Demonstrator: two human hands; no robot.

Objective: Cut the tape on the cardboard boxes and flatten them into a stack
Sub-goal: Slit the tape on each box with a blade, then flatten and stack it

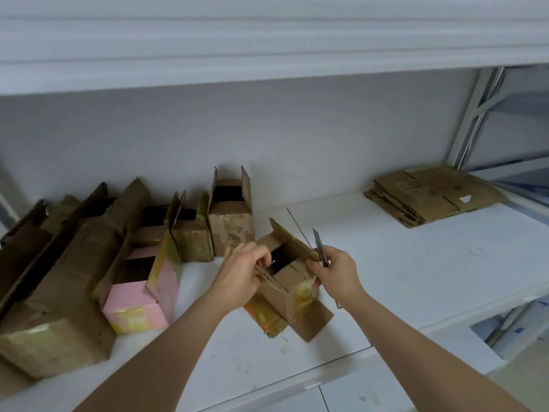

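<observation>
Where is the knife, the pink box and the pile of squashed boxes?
knife (318, 244): head view, on its blade above the right hand.
pink box (135, 304): head view, on its pink front face.
pile of squashed boxes (430, 193): head view, on the top sheet.

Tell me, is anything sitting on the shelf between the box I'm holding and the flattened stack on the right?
Nothing visible. The shelf is bare between the box held by both hands and the flattened stack at far right. The other boxes stand to the left.

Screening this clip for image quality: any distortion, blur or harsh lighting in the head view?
Head view: wide-angle bowing curves the shelf edge; lighting is soft and flat, with faint shadows and no glare; the whole frame is slightly soft, though the knife blade and the flattened stack stay readable.
</observation>
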